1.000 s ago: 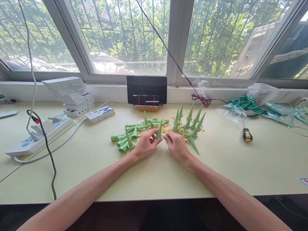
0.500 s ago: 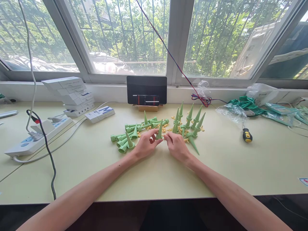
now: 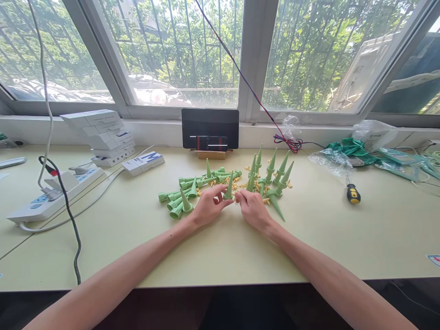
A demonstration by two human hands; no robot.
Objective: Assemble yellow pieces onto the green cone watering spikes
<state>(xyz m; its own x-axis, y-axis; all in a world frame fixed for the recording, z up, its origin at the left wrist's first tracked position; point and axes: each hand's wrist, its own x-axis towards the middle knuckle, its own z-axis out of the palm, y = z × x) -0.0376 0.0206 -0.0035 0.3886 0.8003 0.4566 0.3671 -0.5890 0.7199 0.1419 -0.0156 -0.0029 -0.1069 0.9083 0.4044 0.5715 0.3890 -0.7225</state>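
Observation:
My left hand grips a green plastic watering spike, point up, between thumb and fingers. Close beside its collar, my right hand is closed in a pinch. A pale yellow bit at those fingertips looks like a small yellow valve, mostly hidden by the fingers. Loose yellow valves lie in a pile behind both hands. To the left are several green tubes lying flat and a few upright spikes. Right of the pile stand several spikes with yellow valves; one green spike lies tilted.
A phone leans before a dark tablet at the back. Left are a power strip, cables and stacked white boxes. On the right lie a screwdriver and plastic bags. The table edge runs in front.
Almost nothing differs. Both hands hold nearly the same place and grip, with the view shifted very slightly.

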